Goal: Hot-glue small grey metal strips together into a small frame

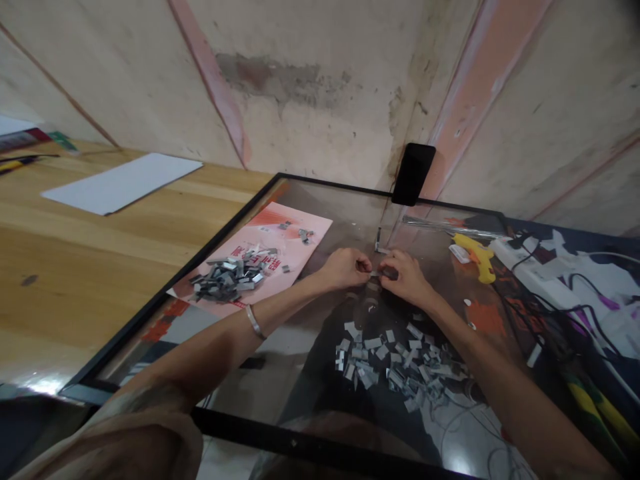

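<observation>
Over the glass-topped panel, my left hand and my right hand meet with fingertips closed in a pinch. Between them is a small silvery metal piece, gripped from both sides and partly covered by the fingers. A loose spread of similar metal pieces lies nearer to me, below the hands. To the left, a heap of folded metal pieces rests on a pink printed sheet. Just beyond my fingertips stands a small upright metal part.
A black phone leans against the wall at the back. At right are a yellow glue gun, a white power strip and tangled cables. Thin metal strips lie behind. White paper sits on the wooden table.
</observation>
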`<state>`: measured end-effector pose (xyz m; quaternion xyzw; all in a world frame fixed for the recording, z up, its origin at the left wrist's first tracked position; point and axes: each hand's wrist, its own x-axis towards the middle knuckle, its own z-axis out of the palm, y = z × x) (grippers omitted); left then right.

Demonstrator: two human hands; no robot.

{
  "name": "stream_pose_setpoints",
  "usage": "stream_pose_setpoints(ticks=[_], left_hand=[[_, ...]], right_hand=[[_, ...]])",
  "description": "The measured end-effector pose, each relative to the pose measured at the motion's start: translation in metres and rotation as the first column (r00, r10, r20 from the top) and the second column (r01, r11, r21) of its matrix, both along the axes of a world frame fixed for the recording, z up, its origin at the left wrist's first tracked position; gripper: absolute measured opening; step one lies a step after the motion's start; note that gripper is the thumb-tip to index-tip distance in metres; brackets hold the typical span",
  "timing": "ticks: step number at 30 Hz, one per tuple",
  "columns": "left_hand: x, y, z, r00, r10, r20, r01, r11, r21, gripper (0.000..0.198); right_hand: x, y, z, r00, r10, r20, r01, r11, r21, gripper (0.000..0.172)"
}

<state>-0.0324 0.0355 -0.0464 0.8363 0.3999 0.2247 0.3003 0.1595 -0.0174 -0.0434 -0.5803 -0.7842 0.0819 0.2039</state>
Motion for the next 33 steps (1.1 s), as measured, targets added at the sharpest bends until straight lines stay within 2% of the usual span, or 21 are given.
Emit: stream_pose_setpoints(ticks=[33], left_hand=[[-0.0002, 0.0013, -0.0037, 1.0, -0.012, 0.008, 0.013, 0.999, -0.035, 0.02]], right_hand=[[0.0016, -0.0007, -0.001, 1.0, 0.01, -0.016, -0.01, 1.0, -0.002, 0.016]])
